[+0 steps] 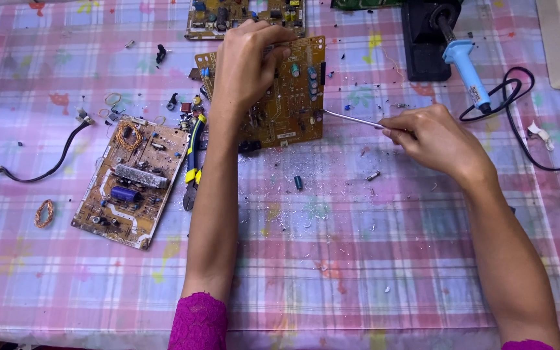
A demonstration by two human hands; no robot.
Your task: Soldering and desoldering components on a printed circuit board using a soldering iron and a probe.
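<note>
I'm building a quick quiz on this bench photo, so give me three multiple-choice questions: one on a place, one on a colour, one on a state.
1. Where do the pliers lie?
A. between the two boards
B. on the power strip
C. in the right hand

2. What colour is the soldering iron handle?
A. red
B. light blue
C. black

3. How is the centre circuit board held?
A. lying flat, untouched
B. propped up under the left hand
C. hanging from a cable

Answers: 1 A, they lie beside the left board. 2 B, plainly blue. 3 B, the fingers grip its top edge.

No packages, labels, signs or screens visible.
</note>
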